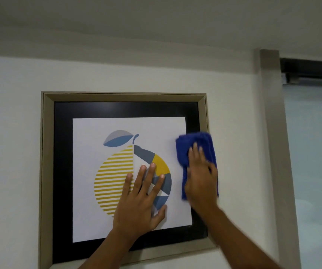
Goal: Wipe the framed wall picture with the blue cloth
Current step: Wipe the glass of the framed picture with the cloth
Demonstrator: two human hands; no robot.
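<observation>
So the framed lemon print (90, 133) hangs on a white wall (10, 133), with a beige frame and a black mat around the white sheet. Left hand (142, 200) is flat on the glass over the lemon, fingers spread, its grip released and grasping nothing. Right hand (200, 179) presses the blue cloth (195, 144) flat against the print's right edge, overlapping sheet, mat and frame; palm is open on it rather than clenched, a bit blurry.

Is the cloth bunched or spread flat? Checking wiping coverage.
Bunched: the blue cloth shows thick folds under the right hand.
</observation>
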